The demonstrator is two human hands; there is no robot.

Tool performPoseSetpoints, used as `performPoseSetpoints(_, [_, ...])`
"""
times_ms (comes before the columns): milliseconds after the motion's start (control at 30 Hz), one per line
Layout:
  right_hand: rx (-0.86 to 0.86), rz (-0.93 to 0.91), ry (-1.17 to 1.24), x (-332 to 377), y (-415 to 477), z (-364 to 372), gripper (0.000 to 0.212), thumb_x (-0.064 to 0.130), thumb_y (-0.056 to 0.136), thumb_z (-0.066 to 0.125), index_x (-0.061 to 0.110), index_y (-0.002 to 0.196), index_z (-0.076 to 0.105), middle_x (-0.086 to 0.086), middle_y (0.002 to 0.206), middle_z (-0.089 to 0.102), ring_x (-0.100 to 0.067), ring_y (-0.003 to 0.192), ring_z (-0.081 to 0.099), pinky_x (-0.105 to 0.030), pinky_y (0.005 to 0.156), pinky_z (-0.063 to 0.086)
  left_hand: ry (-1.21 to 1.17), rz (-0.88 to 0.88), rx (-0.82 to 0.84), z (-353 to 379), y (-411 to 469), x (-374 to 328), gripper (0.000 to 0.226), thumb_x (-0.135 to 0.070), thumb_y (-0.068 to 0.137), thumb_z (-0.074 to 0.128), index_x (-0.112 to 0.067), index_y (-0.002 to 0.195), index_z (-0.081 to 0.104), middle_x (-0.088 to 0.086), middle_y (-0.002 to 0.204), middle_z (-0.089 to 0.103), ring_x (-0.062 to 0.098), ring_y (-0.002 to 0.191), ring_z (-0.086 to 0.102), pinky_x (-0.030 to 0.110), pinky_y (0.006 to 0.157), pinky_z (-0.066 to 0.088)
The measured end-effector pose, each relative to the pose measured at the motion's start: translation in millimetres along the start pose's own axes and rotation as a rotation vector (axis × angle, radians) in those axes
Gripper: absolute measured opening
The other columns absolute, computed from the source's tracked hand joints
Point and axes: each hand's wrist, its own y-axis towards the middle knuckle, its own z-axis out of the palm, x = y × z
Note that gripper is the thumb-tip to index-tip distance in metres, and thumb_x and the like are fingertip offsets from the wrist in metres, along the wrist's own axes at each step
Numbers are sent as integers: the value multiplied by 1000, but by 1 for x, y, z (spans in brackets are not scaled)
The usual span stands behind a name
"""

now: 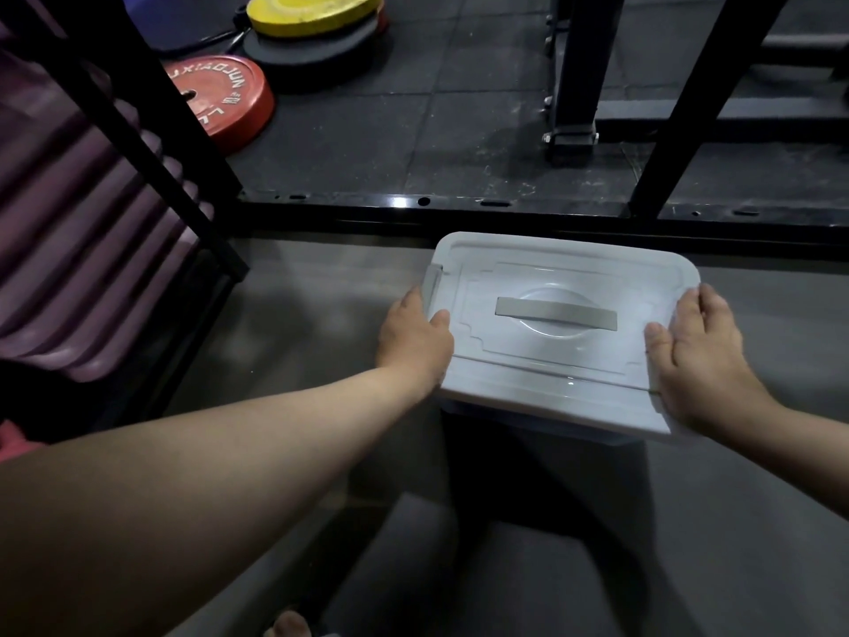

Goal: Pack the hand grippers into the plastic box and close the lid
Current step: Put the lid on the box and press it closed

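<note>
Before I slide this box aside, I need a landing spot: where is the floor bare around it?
Bare grey floor lies left of the lidded box, between it and the black rack post, and right of the right hand. Behind, the black frame rail crowds it; the weight plates lie beyond.

A red weight plate lies flat on the dark rubber-tiled floor at upper left, and just beyond it a yellow plate tops a stack of darker plates. Black steel rack posts stand on that floor behind a low black frame rail, with smooth grey floor nearer. Purple padded rolls fill the left edge behind a slanted black bar.
</note>
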Motion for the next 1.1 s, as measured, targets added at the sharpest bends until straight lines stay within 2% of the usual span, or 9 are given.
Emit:
performPoseSetpoints(133, [-7, -6, 15, -2, 0, 0, 67, 39, 101, 32, 2, 153, 11, -14, 160, 3, -34, 147, 7, -44, 120, 13, 51, 31, 17, 1, 2, 2, 48, -31, 95, 44, -16, 141, 41, 8, 136, 48, 29, 123, 48, 38, 104, 40])
performPoseSetpoints(233, [-61, -8, 58, -3, -1, -2, 64, 37, 100, 39, 4, 151, 20, -13, 159, 10, -33, 145, 14, -43, 119, 15, -20, -10, 16, 1, 10, -1, 42, -30, 95, 45, -9, 131, 44, 11, 131, 49, 31, 115, 51, 36, 96, 41])
performPoseSetpoints(333, [-91, 12, 89, -6, 0, -2, 62, 35, 98, 45, 5, 148, 27, -14, 157, 18, -31, 144, 19, -45, 119, 18, -38, -60, 17, 6, 17, -2, 44, -35, 96, 41, -9, 132, 43, 15, 131, 54, 35, 114, 53, 38, 96, 43])
performPoseSetpoints(467, [-104, 132, 96, -5, 0, -4, 73, 47, 94, 48, 8, 151, 22, -14, 155, 22, -32, 141, 25, -50, 115, 23, 96, -41, -1, 12, 15, 2, 47, -41, 99, 33, -15, 138, 38, 15, 135, 52, 39, 117, 52, 44, 97, 43])
performPoseSetpoints(600, [-26, 227, 197, -9, 1, -7, 80, 54, 92, 51, 13, 152, 18, -10, 156, 22, -33, 139, 31, -51, 114, 25, 156, -30, -15, 16, 16, 3, 51, -42, 101, 31, -15, 143, 34, 15, 140, 47, 41, 122, 49, 49, 102, 41])
performPoseSetpoints(733, [13, 287, 406, -17, 5, -14, 79, 61, 80, 60, 14, 138, 33, -6, 138, 47, -28, 124, 50, -49, 103, 43, 203, -22, -13, 20, 9, 1, 51, -40, 102, 29, -14, 146, 30, 15, 145, 41, 42, 125, 47, 48, 101, 40])
performPoseSetpoints(833, [9, 330, 430, -28, 4, -16, 89, 76, 70, 52, 18, 135, 36, -3, 133, 52, -26, 118, 55, -50, 98, 48, 215, 11, -3, 24, 4, -4, 52, -40, 102, 29, -11, 146, 29, 15, 146, 39, 42, 125, 46, 47, 101, 39])
performPoseSetpoints(1000, [-1, 481, 590, -29, 2, -18, 60, 60, 84, 56, 14, 121, 44, -4, 111, 61, -24, 97, 63, -48, 88, 54, 241, 17, -15, 29, 4, -12, 51, -40, 103, 28, -9, 144, 30, 17, 144, 41, 43, 123, 46, 48, 98, 39])
performPoseSetpoints(1100, [-24, 481, 582, -33, 2, -19, 65, 66, 74, 60, 12, 110, 55, -1, 100, 67, -24, 89, 66, -47, 82, 57, 241, 23, -18, 29, 2, -12, 50, -39, 103, 29, -9, 143, 31, 17, 143, 41, 43, 123, 47, 48, 98, 39])
